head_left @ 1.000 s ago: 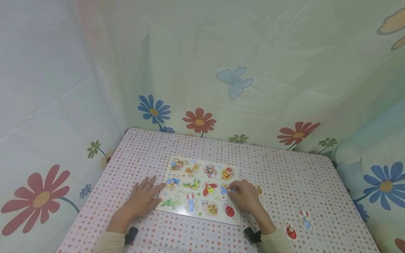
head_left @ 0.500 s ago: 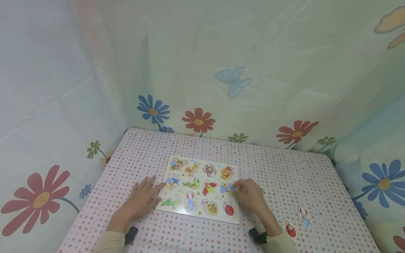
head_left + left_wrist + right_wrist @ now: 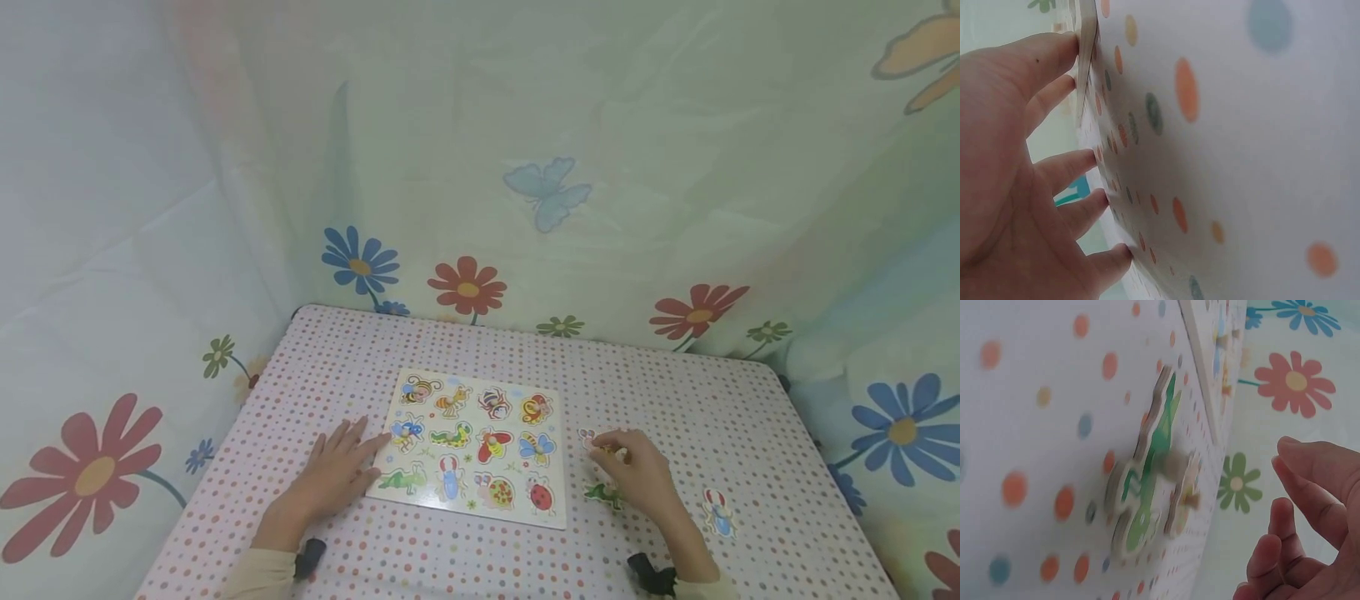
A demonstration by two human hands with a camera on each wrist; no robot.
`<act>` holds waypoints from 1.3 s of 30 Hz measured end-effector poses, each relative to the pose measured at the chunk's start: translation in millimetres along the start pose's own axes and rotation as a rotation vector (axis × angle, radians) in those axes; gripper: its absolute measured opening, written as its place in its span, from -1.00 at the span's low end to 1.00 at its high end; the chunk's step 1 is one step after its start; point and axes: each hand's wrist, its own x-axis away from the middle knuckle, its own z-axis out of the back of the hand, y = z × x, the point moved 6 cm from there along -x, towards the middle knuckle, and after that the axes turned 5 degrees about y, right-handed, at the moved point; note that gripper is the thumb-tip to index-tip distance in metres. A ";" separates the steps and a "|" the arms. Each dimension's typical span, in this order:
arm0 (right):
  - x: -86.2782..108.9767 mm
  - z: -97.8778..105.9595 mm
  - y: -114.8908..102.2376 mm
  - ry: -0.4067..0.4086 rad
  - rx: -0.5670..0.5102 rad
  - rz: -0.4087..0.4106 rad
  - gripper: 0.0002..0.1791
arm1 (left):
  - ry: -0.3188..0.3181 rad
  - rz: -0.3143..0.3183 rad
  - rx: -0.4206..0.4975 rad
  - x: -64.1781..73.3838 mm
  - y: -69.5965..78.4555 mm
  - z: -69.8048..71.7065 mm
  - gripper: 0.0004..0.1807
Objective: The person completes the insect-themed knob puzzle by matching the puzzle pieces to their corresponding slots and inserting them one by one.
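A light puzzle board [image 3: 517,429] with pictures of insects and other small creatures lies on the table. My left hand [image 3: 337,471] rests spread at its left side; in the left wrist view, thumb and forefinger touch the board's edge and the other fingertips rest on the cloth. Right of the board, my right hand [image 3: 637,471] hovers over a snail piece [image 3: 586,437], partly covering it. Its fingers are loosely bent and hold nothing in the right wrist view, apart from the pieces. A green grasshopper piece [image 3: 1141,525] with a knob lies beside the snail. The blue bee piece [image 3: 536,448] sits on the board.
A blue stag beetle piece [image 3: 720,512] lies on the right of the dotted tablecloth [image 3: 450,567], beyond my right forearm. A flower-printed curtain [image 3: 420,167] hangs behind the table and along its sides.
My right hand has left the bee piece on the board and moved right, over the snail piece. The grasshopper piece has come into view. My left hand has stayed still.
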 end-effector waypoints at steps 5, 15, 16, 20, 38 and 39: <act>5.9 9.9 14.9 -0.002 0.013 -0.040 -0.81 | -0.002 0.003 -0.009 -1.5 -3.2 -3.2 -0.40; 18.0 11.5 38.5 -0.038 0.000 -0.101 -0.84 | 0.003 -0.004 0.003 -1.5 -3.9 -3.9 -0.41; 19.0 10.7 40.5 -0.050 -0.013 -0.108 -0.84 | 0.002 -0.005 0.003 -1.5 -3.8 -4.0 -0.41; 22.4 4.8 49.8 -0.128 -0.068 -0.169 -0.81 | 0.000 -0.005 -0.003 -1.6 -3.7 -4.2 -0.41; 24.4 -13.2 58.0 -0.291 -0.126 -0.223 -0.79 | 0.024 -0.022 0.000 0.4 -2.8 -1.5 -0.41; 24.5 -13.4 57.6 -0.289 -0.118 -0.225 -0.79 | 0.025 -0.024 -0.002 0.5 -2.4 -1.1 -0.41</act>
